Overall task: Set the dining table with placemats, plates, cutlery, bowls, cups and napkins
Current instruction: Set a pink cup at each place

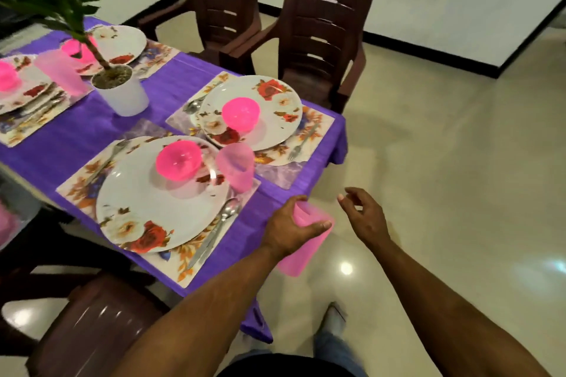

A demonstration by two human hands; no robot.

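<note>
A home dining room: a bench under a purple tablecloth [171, 76], brown plastic armchairs [321, 37] (two at the far side), glossy cream floor tiles [444, 162], white walls.

Translucent pink plastic noted for cup [301, 242]; glossy white glaze on plate [153, 208]; polished metal spoon [220, 223]; purple cloth tablecloth [76, 138], matt.

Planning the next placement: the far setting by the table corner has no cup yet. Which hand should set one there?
Probably the left hand: it already grips a translucent pink plastic cup near the table corner; the right hand holds nothing.
</note>
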